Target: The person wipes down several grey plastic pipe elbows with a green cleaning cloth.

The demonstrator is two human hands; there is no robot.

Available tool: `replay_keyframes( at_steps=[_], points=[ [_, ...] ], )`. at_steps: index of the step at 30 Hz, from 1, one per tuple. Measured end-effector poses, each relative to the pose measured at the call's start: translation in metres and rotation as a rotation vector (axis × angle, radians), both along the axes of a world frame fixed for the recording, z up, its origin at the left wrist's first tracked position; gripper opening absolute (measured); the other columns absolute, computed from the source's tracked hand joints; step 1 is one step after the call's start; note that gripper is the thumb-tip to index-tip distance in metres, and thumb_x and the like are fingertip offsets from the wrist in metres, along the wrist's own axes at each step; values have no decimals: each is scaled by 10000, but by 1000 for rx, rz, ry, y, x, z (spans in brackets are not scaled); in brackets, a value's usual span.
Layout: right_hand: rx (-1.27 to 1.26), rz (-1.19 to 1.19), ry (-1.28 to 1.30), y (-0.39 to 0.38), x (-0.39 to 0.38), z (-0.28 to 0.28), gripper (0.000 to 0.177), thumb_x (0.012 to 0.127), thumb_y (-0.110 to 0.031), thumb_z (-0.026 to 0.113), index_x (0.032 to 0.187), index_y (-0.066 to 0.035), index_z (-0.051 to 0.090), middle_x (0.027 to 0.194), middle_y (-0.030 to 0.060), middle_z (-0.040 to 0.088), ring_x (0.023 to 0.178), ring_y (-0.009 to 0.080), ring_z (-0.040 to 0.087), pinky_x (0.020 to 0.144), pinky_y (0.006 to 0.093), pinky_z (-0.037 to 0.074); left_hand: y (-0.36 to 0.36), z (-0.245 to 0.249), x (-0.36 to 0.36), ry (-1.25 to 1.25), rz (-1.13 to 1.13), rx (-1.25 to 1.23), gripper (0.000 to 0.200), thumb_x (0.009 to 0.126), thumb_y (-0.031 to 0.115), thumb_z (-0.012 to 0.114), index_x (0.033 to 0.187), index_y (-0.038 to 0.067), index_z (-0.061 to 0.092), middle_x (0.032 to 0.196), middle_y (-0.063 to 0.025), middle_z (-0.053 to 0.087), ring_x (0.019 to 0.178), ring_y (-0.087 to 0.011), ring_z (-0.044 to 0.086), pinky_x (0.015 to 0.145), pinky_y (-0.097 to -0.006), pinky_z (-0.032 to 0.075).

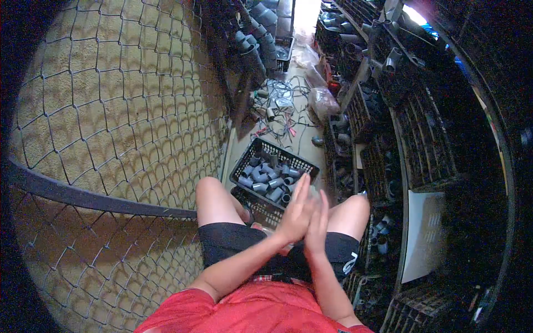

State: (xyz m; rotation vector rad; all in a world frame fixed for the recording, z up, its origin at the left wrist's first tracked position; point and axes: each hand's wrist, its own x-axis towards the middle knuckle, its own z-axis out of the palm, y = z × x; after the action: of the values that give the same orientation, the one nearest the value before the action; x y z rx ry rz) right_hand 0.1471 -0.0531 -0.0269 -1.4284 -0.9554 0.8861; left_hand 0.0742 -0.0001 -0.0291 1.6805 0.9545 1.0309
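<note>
Both hands are raised in front of my knees, palms turned toward each other and close together. My left hand (pixel 296 217) is open, with its fingers stretched out and pointing forward. Slightly blurred, my right hand (pixel 317 226) faces it, also open with straight fingers. No object shows between the palms. Just beyond them, on the floor between my legs, sits a black plastic crate (pixel 244 157) with slotted sides. Grey pipe fittings (pixel 260 176) fill it in a loose heap, elbows and short sleeves among them. My fingertips overlap the crate's near right corner in this view.
Chain-link mesh (pixel 119 100) with a metal rail (pixel 94 194) runs along my left. Dark shelving with crates (pixel 425 136) of fittings lines the right. Tangled straps and scraps (pixel 280 105) litter the aisle floor ahead, beside plastic bags (pixel 323 103). More grey fittings (pixel 258 41) are stacked at the far left.
</note>
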Motion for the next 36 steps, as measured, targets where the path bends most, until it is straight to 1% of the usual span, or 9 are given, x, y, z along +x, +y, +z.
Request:
replay_keyframes(
  at_steps=[7,10,14,17,20,23,26,30,36],
  points=[
    [-129,25,347,9,12,-35,499,1049,-346,371,1448,-46,360,1419,144,430,1298,251,423,1087,370,331,9,-29,-16,17,134,-39,523,1030,293,394,1432,-42,405,1502,-258,361,1416,-325,338,1166,-377,233],
    [-164,59,505,10,-1,-68,478,1044,-375,392,1436,-102,376,1339,121,491,1188,232,512,1010,373,418,33,-64,-43,-303,23,-660,457,1021,265,458,1353,-47,499,1413,-180,498,1253,-198,521,1076,-319,381],
    [-279,-6,840,33,13,-120,434,1031,-456,402,1362,-176,397,1161,86,569,902,240,637,726,428,553,24,-102,-61,-768,329,-1005,445,1007,328,503,1330,23,484,1269,-153,575,1019,-307,629,905,-457,530],
    [-313,-16,991,48,29,-146,487,1026,-466,400,1417,-177,356,1309,128,516,1084,287,599,843,475,523,16,-135,-83,-777,396,-1077,434,1013,355,472,1308,37,473,1253,-151,567,1003,-347,623,839,-491,552],
    [-430,-145,919,53,33,-121,672,1007,-448,454,1548,-176,162,1591,163,180,1404,393,304,1062,535,345,17,-141,-89,-777,411,-1150,434,1024,361,436,1317,43,465,1276,-146,557,1002,-351,630,849,-479,548],
    [-246,-87,704,39,55,-76,688,1001,-386,486,1549,-149,145,1577,164,221,1370,380,364,1050,493,378,19,-126,-90,-798,368,-1089,440,1024,360,445,1332,45,455,1279,-149,555,1008,-351,635,853,-476,546],
    [101,-175,-71,9,99,11,491,923,-116,567,1386,-16,438,1396,135,492,1209,243,536,1032,366,423,19,-125,-89,-794,353,-1070,446,1024,355,453,1344,45,449,1276,-149,559,999,-348,644,839,-463,554],
    [506,-576,-735,-59,194,77,360,1003,-123,378,1302,48,483,1347,195,534,1255,294,509,1116,426,350,18,-130,-89,-788,336,-1101,456,1021,347,461,1353,35,442,1266,-157,572,963,-338,661,818,-438,567],
    [-232,-1230,-1506,-143,348,96,443,956,-301,605,1277,1,571,1348,205,558,1264,363,510,1071,419,384,23,-139,-73,-771,265,-1114,455,1029,344,442,1354,25,440,1263,-164,578,949,-321,663,811,-420,567]
  ],
)
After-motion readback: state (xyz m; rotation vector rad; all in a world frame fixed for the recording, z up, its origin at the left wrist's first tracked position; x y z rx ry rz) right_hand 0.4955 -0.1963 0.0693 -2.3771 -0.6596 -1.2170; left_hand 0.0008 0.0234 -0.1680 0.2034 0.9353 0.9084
